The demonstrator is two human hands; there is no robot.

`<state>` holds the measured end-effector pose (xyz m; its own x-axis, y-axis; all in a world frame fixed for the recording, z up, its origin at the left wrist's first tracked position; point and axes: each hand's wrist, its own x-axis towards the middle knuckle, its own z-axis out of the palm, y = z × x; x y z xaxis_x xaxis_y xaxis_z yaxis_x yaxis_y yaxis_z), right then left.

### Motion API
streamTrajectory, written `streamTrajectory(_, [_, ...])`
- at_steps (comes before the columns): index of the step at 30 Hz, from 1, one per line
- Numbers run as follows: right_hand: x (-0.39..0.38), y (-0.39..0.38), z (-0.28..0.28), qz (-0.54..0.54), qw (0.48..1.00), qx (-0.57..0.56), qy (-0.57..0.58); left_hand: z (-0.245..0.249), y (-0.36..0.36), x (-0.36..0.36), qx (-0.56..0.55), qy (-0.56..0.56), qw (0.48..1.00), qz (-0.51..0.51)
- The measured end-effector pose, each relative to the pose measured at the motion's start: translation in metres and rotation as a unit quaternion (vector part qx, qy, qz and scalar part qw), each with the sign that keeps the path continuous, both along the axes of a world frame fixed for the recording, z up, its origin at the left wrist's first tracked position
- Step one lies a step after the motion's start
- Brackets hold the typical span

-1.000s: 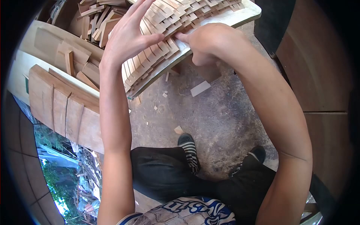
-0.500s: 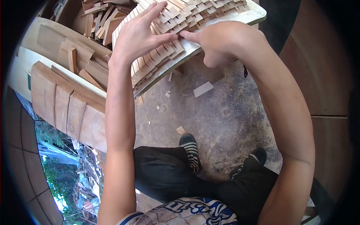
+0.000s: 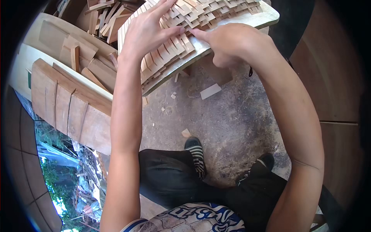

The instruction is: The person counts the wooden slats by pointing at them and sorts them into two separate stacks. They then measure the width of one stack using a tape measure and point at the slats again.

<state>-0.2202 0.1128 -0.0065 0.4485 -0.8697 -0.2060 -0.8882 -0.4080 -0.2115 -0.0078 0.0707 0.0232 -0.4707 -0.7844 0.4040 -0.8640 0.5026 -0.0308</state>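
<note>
Small flat wooden slats (image 3: 176, 44) lie in overlapping, stepped rows on a pale board (image 3: 266, 17) at the top of the view. My left hand (image 3: 145, 34) is open over the rows, with its fingers stretched away from me and its thumb pointing right onto the slats. From the right, my right hand (image 3: 235, 42) reaches over the board's near edge. One of its fingers is extended and touches the slats close to my left thumb. The other fingers are curled under, and whatever they may hold is hidden.
Loose wood offcuts (image 3: 112, 21) are heaped at the upper left. Beside them stand a pale bin-like frame (image 3: 54, 54) holding boards, and a curved wooden panel (image 3: 58, 104). A white rectangular piece (image 3: 210, 91) and scraps lie on the concrete floor (image 3: 232, 120) near my feet.
The view has shifted slightly, so the board and slats appear a little further right and higher. Both hands keep nearly the same pose on the slats.
</note>
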Motion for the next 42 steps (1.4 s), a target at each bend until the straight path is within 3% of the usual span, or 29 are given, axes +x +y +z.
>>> streamTrajectory(5, [-0.010, 0.010, 0.016, -0.004, 0.999, 0.026, 0.019, -0.010, -0.016, 0.021, 0.040, 0.024, 0.998, -0.047])
streamTrajectory(6, [-0.013, 0.012, 0.020, -0.007, 0.998, 0.046, 0.046, -0.020, -0.025, 0.024, 0.219, 0.234, 0.940, -0.120])
streamTrajectory(7, [-0.019, 0.009, 0.014, -0.004, 0.998, 0.045, 0.047, -0.020, -0.021, 0.016, 0.378, 0.425, 0.802, -0.184])
streamTrajectory(8, [-0.031, 0.004, 0.005, 0.026, 1.000, -0.009, -0.008, -0.013, -0.013, 0.017, 0.217, 0.269, 0.928, -0.138])
streamTrajectory(9, [-0.036, 0.001, 0.001, 0.054, 0.994, -0.064, -0.063, -0.002, 0.002, 0.001, 0.215, 0.270, 0.929, -0.136])
streamTrajectory(11, [-0.035, 0.008, 0.023, 0.024, 0.999, -0.016, -0.045, 0.021, 0.039, -0.042, 0.190, 0.134, 0.962, 0.145])
streamTrajectory(12, [-0.040, 0.004, 0.020, -0.003, 0.999, -0.012, -0.047, 0.047, 0.068, -0.065, 0.172, 0.089, 0.965, 0.177])
streamTrajectory(15, [-0.043, 0.001, 0.018, -0.034, 0.998, -0.012, -0.054, 0.049, 0.065, -0.076, 0.154, 0.063, 0.957, 0.238])
streamTrajectory(19, [-0.046, -0.005, 0.003, -0.003, 0.994, -0.055, -0.095, 0.034, 0.044, -0.061, 0.126, 0.042, 0.975, 0.179])
streamTrajectory(21, [-0.037, -0.001, 0.008, -0.020, 0.996, -0.049, -0.074, 0.026, 0.041, -0.057, 0.105, 0.106, 0.977, 0.150])
streamTrajectory(26, [-0.038, -0.008, 0.004, -0.044, 0.998, -0.026, -0.037, 0.043, 0.057, -0.073, 0.130, 0.085, 0.970, 0.186])
streamTrajectory(28, [-0.055, -0.002, 0.002, 0.052, 0.989, -0.109, -0.080, 0.047, 0.061, -0.077, 0.126, 0.069, 0.967, 0.211])
streamTrajectory(29, [-0.055, -0.005, 0.004, 0.054, 0.989, -0.109, -0.079, 0.049, 0.065, -0.076, 0.160, 0.119, 0.957, 0.212])
streamTrajectory(31, [-0.052, -0.007, 0.017, -0.038, 0.995, -0.011, -0.088, 0.057, 0.073, -0.081, 0.192, 0.172, 0.943, 0.212])
streamTrajectory(34, [-0.051, -0.014, 0.002, -0.042, 0.994, -0.056, -0.087, 0.056, 0.068, -0.089, 0.190, 0.118, 0.944, 0.242])
streamTrajectory(39, [-0.071, -0.015, 0.011, -0.033, 0.993, -0.062, -0.093, 0.011, 0.016, -0.051, 0.054, 0.115, 0.984, 0.124])
streamTrajectory(42, [-0.105, -0.019, 0.020, -0.085, 0.983, -0.022, -0.159, 0.008, -0.001, -0.031, 0.032, 0.116, 0.989, 0.086])
